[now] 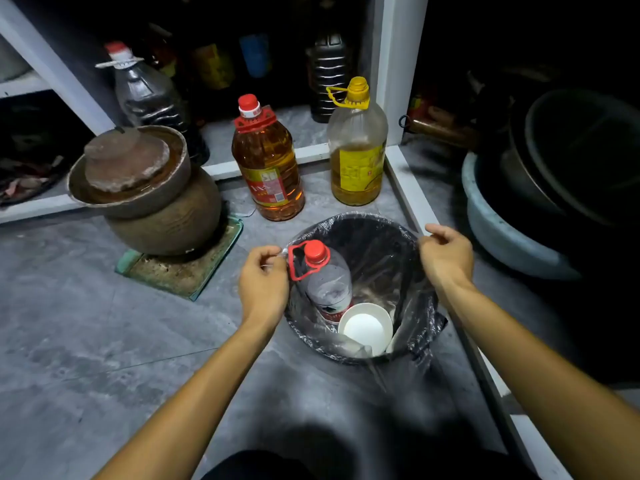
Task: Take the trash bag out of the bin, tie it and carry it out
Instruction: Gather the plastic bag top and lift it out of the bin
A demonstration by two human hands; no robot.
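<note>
A round black bin (420, 341) stands on the grey floor, lined with a thin clear trash bag (381, 244) folded over its rim. Inside lie an empty plastic bottle with a red cap (325, 282) and a white paper cup (365, 329). My left hand (263, 285) pinches the bag's edge at the left side of the rim. My right hand (446, 258) pinches the bag's edge at the right side of the rim. Both hands are closed on the plastic.
A brown clay jar with a lid (145, 192) sits on a green tray at the left. Two oil bottles (268, 161) (356, 147) stand just beyond the bin. White shelf frames (398, 71) run behind and along the right. A pale blue basin (498, 223) holds dark pots.
</note>
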